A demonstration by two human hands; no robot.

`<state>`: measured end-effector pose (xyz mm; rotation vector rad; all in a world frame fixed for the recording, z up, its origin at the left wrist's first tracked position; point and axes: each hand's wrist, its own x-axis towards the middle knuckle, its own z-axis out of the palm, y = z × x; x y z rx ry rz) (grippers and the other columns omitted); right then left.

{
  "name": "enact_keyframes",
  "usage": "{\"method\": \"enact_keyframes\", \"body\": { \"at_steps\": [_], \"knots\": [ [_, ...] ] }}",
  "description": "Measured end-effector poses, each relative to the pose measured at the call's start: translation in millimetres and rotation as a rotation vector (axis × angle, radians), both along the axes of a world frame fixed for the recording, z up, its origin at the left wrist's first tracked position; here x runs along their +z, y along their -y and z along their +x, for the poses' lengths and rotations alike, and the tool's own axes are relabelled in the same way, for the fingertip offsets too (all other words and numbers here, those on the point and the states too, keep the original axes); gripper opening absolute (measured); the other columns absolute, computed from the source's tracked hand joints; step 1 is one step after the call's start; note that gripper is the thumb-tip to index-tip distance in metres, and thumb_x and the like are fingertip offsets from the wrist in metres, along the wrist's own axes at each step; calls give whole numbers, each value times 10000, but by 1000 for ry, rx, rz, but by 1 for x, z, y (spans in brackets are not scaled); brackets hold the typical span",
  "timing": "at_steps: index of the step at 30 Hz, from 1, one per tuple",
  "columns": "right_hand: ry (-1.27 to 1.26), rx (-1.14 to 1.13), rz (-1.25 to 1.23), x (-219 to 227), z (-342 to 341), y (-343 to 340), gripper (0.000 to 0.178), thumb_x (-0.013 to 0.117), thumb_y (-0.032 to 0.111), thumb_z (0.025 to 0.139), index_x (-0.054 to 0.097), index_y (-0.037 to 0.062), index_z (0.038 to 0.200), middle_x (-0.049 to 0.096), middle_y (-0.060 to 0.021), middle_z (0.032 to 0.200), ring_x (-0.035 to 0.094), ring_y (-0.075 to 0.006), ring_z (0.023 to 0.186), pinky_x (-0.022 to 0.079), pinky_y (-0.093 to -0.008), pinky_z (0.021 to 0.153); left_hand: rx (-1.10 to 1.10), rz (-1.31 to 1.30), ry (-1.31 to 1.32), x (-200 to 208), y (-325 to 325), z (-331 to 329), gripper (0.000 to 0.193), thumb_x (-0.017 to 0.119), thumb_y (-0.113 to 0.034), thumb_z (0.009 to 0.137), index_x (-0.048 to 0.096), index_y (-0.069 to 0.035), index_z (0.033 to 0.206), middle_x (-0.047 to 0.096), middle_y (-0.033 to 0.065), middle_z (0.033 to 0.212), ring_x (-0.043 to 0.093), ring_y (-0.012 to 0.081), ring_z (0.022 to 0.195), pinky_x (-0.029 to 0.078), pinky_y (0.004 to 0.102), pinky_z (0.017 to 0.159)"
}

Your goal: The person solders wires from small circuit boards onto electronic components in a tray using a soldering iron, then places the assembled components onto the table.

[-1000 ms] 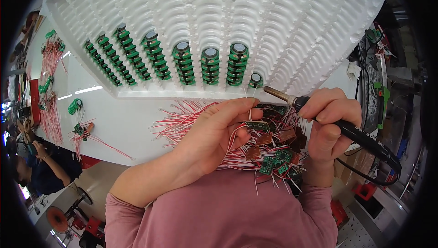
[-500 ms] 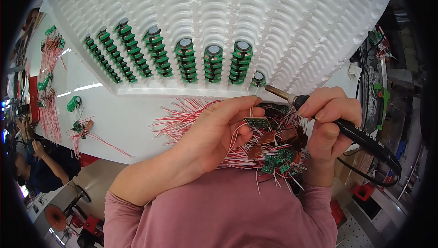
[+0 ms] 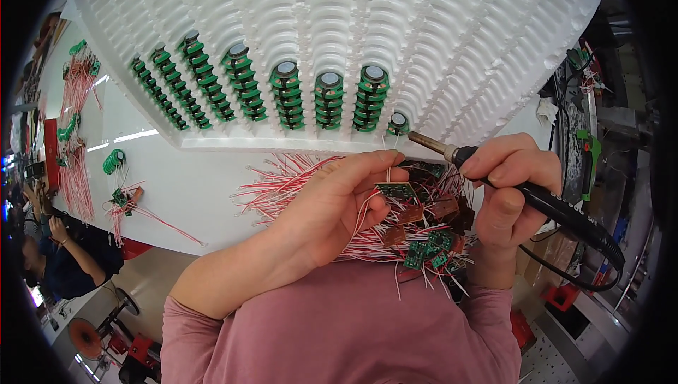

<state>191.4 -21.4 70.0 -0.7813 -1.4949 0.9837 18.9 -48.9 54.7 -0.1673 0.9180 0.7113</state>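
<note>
A small green circuit board (image 3: 397, 190) is pinched in the left hand (image 3: 337, 204) above a heap of wired boards (image 3: 424, 232). Just right of it, a soldering iron (image 3: 522, 190) is gripped by the right hand (image 3: 510, 185). Beyond, a white foam tray (image 3: 452, 45) holds green stacks (image 3: 328, 100).

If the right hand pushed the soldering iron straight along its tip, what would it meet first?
Probably the lone green part at the white foam tray's front edge; the soldering iron in the right hand points there, though depth is unclear.

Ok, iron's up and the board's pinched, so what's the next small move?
Probably bring the soldering iron tip down and left to the small green circuit board. The left hand pinches that board, while the tip, held by the right hand, hovers just above it.
</note>
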Motion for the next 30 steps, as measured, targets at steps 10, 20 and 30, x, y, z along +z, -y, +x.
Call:
{"method": "enact_keyframes", "body": {
  "at_steps": [10, 20, 30],
  "knots": [
    [5, 27, -57, 2, -1, 0, 280, 624, 281, 768, 516, 24, 741, 570, -132, 745, 553, -163, 655, 435, -226, 588, 6, -3, 10, 0, 0, 0, 217, 564, -187, 802, 563, -36, 958, 590, 40, 858, 465, 49, 588, 419, 168, 528],
    [25, 16, -32, 0, -2, 0, 275, 618, 273, 774, 495, 28, 783, 572, -131, 745, 548, -169, 669, 439, -236, 600, -1, -11, 26, -1, 0, -2, 223, 557, -196, 807, 563, -41, 967, 583, 33, 866, 451, 43, 591, 413, 165, 543],
    [40, -4, 5, -1, -3, 0, 279, 608, 283, 781, 476, 38, 799, 574, -128, 728, 545, -177, 672, 437, -245, 603, -9, -10, 21, 0, -1, -4, 211, 559, -200, 806, 569, -49, 952, 582, 24, 852, 454, 37, 606, 410, 157, 539]
  ]
}}
